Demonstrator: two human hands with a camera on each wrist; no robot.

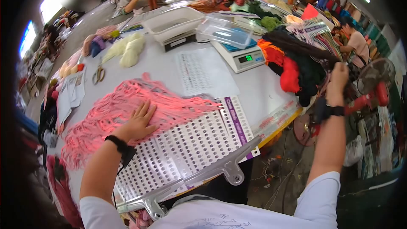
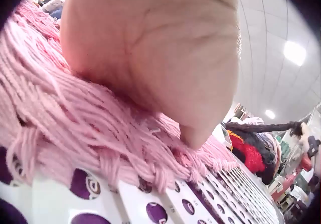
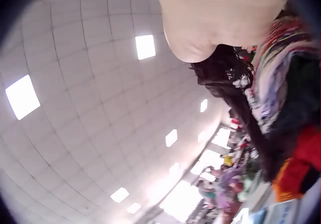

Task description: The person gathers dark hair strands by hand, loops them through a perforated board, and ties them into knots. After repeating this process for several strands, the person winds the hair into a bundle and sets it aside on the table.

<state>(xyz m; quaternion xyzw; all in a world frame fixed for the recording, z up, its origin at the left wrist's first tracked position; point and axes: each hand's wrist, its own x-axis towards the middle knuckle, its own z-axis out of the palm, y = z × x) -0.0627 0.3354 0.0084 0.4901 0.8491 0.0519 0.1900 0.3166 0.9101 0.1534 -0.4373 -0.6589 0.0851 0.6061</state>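
Observation:
My left hand (image 1: pixel 139 124) lies with spread fingers on pink yarn (image 1: pixel 112 106), strands looped through a white card with rows of punched holes (image 1: pixel 178 157). In the left wrist view, the heel of that hand rests on the pink strands (image 2: pixel 60 113), knotted along the card's edge. Out to the right, my right hand (image 1: pixel 338 78) grips one end of a dark brown yarn hank (image 1: pixel 299 47). That hank stretches from the yarn pile to my fist; in the right wrist view it (image 3: pixel 246 118) hangs below the hand, whose fingers are mostly hidden.
A digital scale (image 1: pixel 243 59) bearing a clear tray (image 1: pixel 224 32) stands behind a printed sheet (image 1: pixel 205 72). Red yarn (image 1: pixel 289 76) lies at the table's right edge. Scissors (image 1: pixel 98 75) and cream yarn (image 1: pixel 131 51) are left. A fan (image 1: pixel 375 78) stands right; other people sit beyond.

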